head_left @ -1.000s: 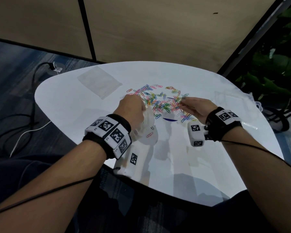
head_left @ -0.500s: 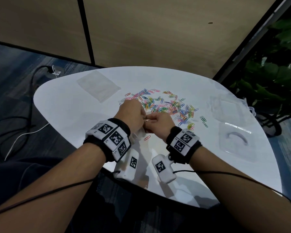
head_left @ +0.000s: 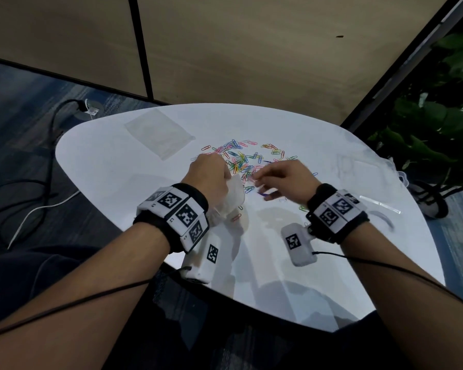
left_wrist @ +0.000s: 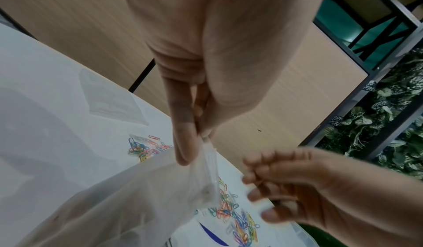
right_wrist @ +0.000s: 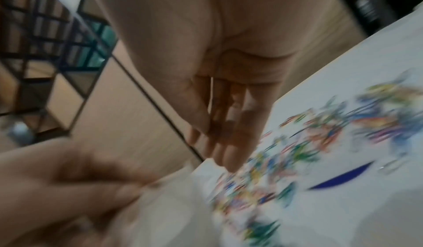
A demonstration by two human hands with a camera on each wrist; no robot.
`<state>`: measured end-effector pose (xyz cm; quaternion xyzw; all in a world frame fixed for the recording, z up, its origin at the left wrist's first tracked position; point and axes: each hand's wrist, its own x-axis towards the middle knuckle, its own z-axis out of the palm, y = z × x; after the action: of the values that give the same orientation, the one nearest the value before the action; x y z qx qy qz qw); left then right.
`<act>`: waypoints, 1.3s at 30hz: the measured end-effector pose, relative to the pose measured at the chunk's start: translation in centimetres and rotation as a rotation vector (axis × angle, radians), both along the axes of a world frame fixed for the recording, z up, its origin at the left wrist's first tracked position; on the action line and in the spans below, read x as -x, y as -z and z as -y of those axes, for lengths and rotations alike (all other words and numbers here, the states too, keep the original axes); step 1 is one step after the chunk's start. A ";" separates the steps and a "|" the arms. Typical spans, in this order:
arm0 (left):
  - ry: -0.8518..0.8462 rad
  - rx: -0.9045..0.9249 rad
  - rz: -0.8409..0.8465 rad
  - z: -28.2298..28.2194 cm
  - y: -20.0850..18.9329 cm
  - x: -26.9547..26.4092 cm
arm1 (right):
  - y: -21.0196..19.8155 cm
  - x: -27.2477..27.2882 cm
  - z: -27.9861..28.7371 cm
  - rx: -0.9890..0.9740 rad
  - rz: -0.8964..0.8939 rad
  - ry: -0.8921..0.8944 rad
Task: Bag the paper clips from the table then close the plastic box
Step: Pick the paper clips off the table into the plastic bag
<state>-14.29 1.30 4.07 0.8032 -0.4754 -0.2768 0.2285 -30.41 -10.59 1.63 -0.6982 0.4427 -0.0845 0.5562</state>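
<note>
A flat clear plastic sleeve (head_left: 158,135) lies far left on the glossy white table (head_left: 112,166). A thin translucent bag (left_wrist: 142,196) is pinched by the left hand (head_left: 207,174). Colourful wire paper clips (head_left: 245,162) are scattered centrally. The right hand (head_left: 285,180) is held loosely spread, empty. The clear plastic box (head_left: 364,172) sits right.

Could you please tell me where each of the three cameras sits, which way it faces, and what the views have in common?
Head: worn on the head, looking forward and down at the white table; both forearms, left hand and right hand show.
Left wrist: looks along the left hand, whose fingers pinch the clear bag; the right hand shows too.
Right wrist: blurred, looks along the right hand's straight fingers.
Shared: all three show the coloured paper clips.
</note>
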 end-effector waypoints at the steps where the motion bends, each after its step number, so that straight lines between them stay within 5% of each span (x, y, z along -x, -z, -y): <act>1: 0.002 -0.005 -0.009 -0.1 -0.1 0.0 | 0.5 1.4 1.1 0.017 -0.096 0.069; 3: 0.006 -0.008 -0.014 -0.1 -0.2 -0.1 | 2.6 4.5 3.4 0.034 -0.444 0.180; 6: 0.003 -0.009 -0.005 -0.1 -0.4 -0.1 | 7.2 7.8 5.1 -0.007 -0.961 0.119; 9: 0.007 -0.014 0.000 -0.1 -0.5 0.0 | 10.3 8.5 4.9 0.094 -1.093 0.081; 14: 0.008 -0.030 0.015 -0.2 -0.3 -0.2 | 10.3 5.6 5.8 0.351 -0.919 0.216; 20: 0.008 -0.026 0.034 0.0 0.0 -0.8 | 11.4 3.5 8.2 0.423 -0.650 0.276; 26: 0.014 -0.043 0.043 0.4 0.5 -0.7 | 12.3 2.2 7.7 0.575 -0.829 -0.009; 30: 0.012 -0.034 0.055 0.4 0.8 -0.7 | 11.8 1.9 7.5 0.710 -0.693 0.057; 35: 0.005 -0.038 0.059 0.4 0.9 -0.8 | 10.4 3.6 8.0 0.414 -0.590 0.264; 39: 0.003 -0.046 0.042 0.4 0.6 -0.8 | 9.6 5.5 8.8 -0.073 -0.127 0.553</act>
<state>-13.49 0.89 3.49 0.8133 -0.4748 -0.2709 0.1995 -35.93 -19.38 -8.00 -0.5345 0.6529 -0.1730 0.5080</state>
